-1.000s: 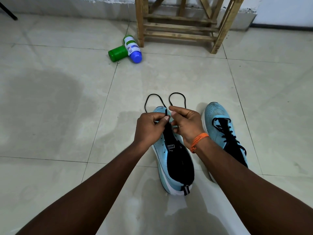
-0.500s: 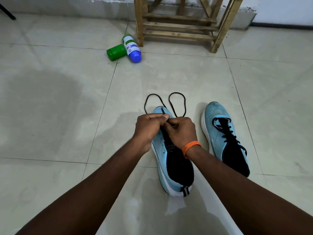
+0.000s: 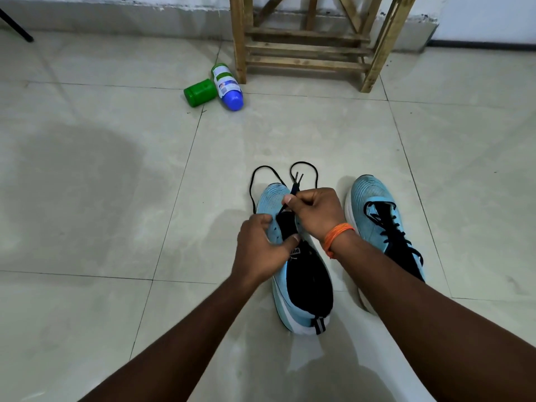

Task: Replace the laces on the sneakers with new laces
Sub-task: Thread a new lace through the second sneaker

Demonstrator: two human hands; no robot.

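Note:
Two light blue sneakers with black tongues lie on the tiled floor. The left sneaker (image 3: 301,288) is under my hands and a black lace (image 3: 262,177) loops on the floor past its toe. My right hand (image 3: 314,213), with an orange band at the wrist, pinches both tips of that lace above the toe. My left hand (image 3: 261,249) grips the eyelet flap on the shoe's left side, thumb on the tongue. The right sneaker (image 3: 380,221) lies beside it, laced in black.
A green bottle (image 3: 200,92) and a blue-and-white bottle (image 3: 227,87) lie on the floor at the back. A wooden stool frame (image 3: 307,50) stands against the wall behind them. A dark stand leg (image 3: 17,27) shows at the far left.
My right hand has lifted forward and now pinches both lace tips together above the toe. My left hand let go of the lace and dropped onto the shoe's left eyelet flap.

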